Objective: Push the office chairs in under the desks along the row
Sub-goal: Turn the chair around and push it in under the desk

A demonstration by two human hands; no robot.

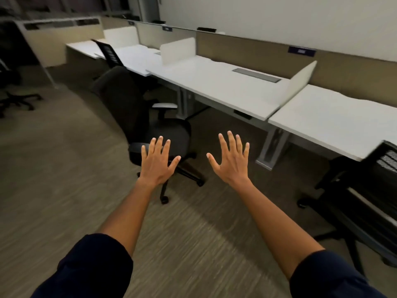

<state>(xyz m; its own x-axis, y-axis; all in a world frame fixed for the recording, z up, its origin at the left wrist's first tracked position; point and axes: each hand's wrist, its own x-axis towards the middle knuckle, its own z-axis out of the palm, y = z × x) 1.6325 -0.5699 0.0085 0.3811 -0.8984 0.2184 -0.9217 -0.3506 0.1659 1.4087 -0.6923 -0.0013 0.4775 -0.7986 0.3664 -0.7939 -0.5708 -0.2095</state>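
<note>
Dark sleeves (94, 263) frame the bottom of our view, and from them our two bare forearms stretch forward over the carpeted floor (53, 201). Our left hand (158, 162) and right hand (233, 160) are both raised with the backs toward us, fingers (231, 139) spread wide and released, gripping nothing. Neither hand touches any furniture.

Just beyond our left hand stands a black office chair (137, 108), pulled out from the row and turned at an angle, its seat facing the desks and its wheeled base on the carpet. Its pale armrest (164, 106) sits near the edge of a white tabletop (214, 87), which has a grey cable slot (256, 75) set into it. White divider panels (300, 82) separate the desks in the row.

Farther along, a second black chair (108, 52) is close against its desk. At our right edge, a third chair (369, 190) stands beside another tabletop (335, 117), partly cut off.
</note>
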